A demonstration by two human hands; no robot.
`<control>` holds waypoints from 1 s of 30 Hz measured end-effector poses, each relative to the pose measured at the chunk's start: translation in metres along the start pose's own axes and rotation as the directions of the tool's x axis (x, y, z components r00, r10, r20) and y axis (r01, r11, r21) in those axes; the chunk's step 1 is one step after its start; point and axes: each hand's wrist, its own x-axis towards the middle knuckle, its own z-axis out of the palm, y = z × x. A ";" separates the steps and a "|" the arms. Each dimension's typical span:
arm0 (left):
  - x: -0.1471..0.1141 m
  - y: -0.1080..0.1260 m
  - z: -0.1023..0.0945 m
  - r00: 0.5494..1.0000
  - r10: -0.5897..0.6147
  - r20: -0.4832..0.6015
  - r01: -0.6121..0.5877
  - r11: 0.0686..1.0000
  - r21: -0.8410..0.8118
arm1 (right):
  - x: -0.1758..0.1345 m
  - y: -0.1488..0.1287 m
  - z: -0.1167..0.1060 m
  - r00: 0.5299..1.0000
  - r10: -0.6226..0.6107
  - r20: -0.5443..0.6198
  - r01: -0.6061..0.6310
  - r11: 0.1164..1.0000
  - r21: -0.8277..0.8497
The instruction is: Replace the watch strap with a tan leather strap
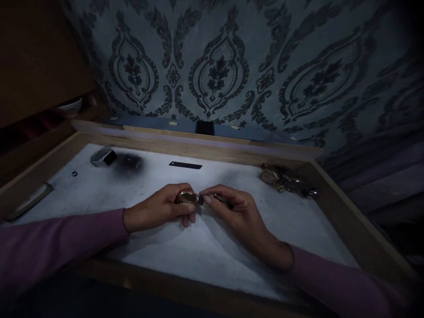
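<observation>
Low over the white surface, my left hand (pixel 162 206) is closed around a round watch (pixel 186 197) with a shiny, gold-toned rim. Its thumb lies across the near edge of the watch. My right hand (pixel 236 207) meets it from the right, thumb and fingers pinched by a small dark piece (pixel 200 200) at the watch's side. That piece looks like part of a strap, but the dim light hides the detail. Something metallic (pixel 221 199) shows under the right fingers; whether it belongs to the watch I cannot tell.
A wooden rim (pixel 205 149) borders the white surface (pixel 155 172). Several watches (pixel 270 176) lie heaped at the back right. Toward the back left are a square-faced watch (pixel 105 157) and a small dark curved piece (pixel 74 173). A flat black strip (pixel 185 165) lies mid-back; patterned wallpaper rises behind.
</observation>
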 end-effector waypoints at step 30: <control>0.000 0.002 0.003 0.997 -0.052 -0.051 0.047 0.994 -0.095 | -0.004 -0.001 -0.001 0.992 -0.125 0.024 0.126 0.990 -0.060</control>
